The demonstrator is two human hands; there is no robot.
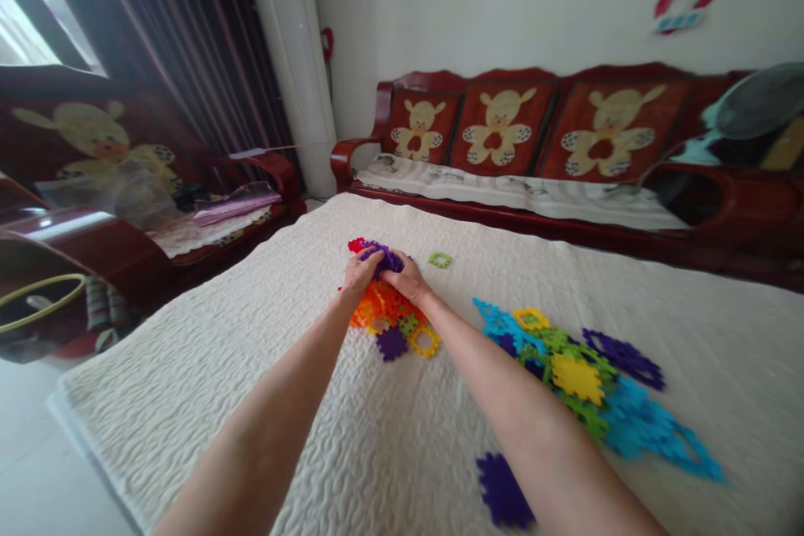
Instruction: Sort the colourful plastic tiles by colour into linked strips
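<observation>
My left hand (359, 270) and my right hand (407, 275) are close together over a small heap of toothed plastic building tiles. Between them is a bunch of purple tiles (381, 258), with the fingers of both hands curled round it. Red tiles (356, 244) show just beyond my left hand. Below the hands lie orange tiles (377, 306), a solid purple tile (392, 343) and a yellow frame tile (425, 341). A green frame tile (440, 260) rests apart, right of my right hand. My palms hide part of the bunch.
A second pile, with blue tiles (634, 414), a yellow tile (578, 378) and green and purple ones, lies right of my right forearm. Another purple tile (502, 490) is nearer. All rest on a quilted cream cover (251, 368). A wooden sofa (502, 193) stands behind.
</observation>
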